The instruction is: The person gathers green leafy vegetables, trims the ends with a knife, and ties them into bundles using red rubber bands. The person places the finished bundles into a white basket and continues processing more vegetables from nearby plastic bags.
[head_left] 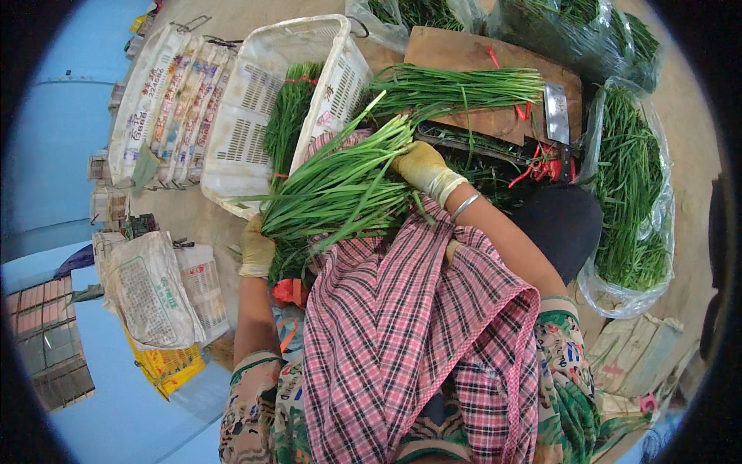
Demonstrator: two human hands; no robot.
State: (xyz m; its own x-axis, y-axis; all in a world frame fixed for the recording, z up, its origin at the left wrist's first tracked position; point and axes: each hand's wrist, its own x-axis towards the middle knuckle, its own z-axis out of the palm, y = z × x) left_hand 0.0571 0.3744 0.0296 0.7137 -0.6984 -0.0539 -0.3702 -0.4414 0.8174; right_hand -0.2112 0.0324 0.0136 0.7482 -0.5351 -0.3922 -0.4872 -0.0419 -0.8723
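A loose sheaf of garlic chives (342,191) lies across my lap, its pale stem ends at the upper right. My right hand (426,168), in a yellowish glove, is closed around the stem end, its fingers partly hidden behind the stalks. At the leafy end, my left hand (257,248), gloved too, grips the leaves from the side. The sheaf rests over a pink checked apron (371,301). Just beyond it, a white plastic crate (243,133) holds chive bundles (293,110) bound with red ties.
A wooden board (452,46) carries more chives (464,87) and a cleaver (557,113). Red ties (542,165) lie by its handle. Plastic bags of chives (629,191) stand right and behind. Stacked white crates (168,110) and a woven sack (151,290) are at left.
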